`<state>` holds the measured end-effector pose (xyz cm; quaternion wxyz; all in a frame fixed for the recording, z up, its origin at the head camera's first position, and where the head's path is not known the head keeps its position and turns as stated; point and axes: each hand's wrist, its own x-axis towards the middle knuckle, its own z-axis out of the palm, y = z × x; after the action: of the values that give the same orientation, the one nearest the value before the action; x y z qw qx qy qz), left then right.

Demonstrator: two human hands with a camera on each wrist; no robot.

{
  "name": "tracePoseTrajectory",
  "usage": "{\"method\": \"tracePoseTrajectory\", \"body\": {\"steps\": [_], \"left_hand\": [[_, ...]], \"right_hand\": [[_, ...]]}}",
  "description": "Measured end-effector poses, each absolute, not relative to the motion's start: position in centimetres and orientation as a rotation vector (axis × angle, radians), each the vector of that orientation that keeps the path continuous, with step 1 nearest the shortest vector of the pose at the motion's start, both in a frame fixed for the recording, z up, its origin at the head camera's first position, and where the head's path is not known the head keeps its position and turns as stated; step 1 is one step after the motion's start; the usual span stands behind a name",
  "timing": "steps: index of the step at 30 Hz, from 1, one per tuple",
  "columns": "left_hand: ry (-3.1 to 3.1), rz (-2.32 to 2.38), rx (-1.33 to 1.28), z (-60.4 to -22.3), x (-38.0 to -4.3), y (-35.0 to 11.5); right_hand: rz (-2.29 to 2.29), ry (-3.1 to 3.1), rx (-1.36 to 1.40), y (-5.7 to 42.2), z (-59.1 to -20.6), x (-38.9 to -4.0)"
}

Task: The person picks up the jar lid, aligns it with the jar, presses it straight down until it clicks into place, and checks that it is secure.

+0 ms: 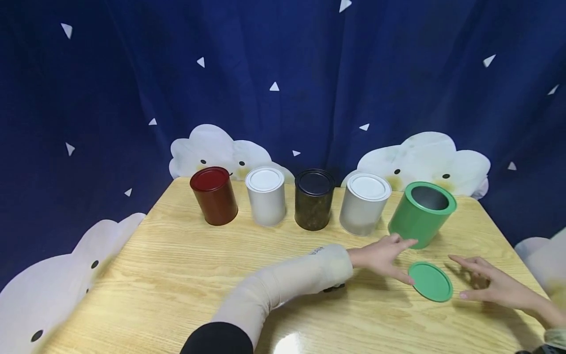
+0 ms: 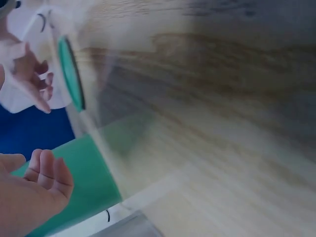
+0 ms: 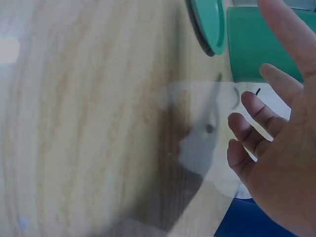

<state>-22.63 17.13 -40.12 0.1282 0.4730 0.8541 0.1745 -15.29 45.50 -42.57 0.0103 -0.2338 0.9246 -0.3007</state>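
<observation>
A round green lid (image 1: 430,281) lies flat on the table near its right side. Just behind it stands a green can (image 1: 415,223), uncovered, its dark inside showing. My left hand (image 1: 383,255) hovers at the lid's left side, fingers relaxed and spread, holding nothing; whether a fingertip touches the rim I cannot tell. On the lid's other side my right hand (image 1: 497,285) is held apart from it, fingers loosely bent and grasping nothing. The right wrist view shows that palm (image 3: 291,153) beside the green can, and the lid (image 3: 210,24) beyond the fingertips.
Left of the green can, a row of lidded cans runs along the table's back: dark red (image 1: 214,196), white (image 1: 266,196), black (image 1: 314,200) and another white one (image 1: 364,204). Behind the wooden table (image 1: 177,275) hangs a blue curtain (image 1: 265,59) with clouds.
</observation>
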Motion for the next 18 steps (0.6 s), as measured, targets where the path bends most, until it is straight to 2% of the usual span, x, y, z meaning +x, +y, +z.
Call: {"method": "tracePoseTrajectory", "body": {"steps": [6, 11, 18], "left_hand": [[2.490, 0.358, 1.281, -41.7, -22.5, 18.6], [2.504, 0.217, 1.308, -42.6, -22.4, 19.5], [2.518, 0.107, 1.257, -42.8, -22.5, 20.3]], "right_hand": [[-0.926, 2.881, -0.806, 45.0, -43.6, -15.1], [-0.788, 2.945, -0.781, 45.0, -44.5, -14.7], [-0.725, 3.020, -0.838, 44.8, -45.4, -14.6]]}}
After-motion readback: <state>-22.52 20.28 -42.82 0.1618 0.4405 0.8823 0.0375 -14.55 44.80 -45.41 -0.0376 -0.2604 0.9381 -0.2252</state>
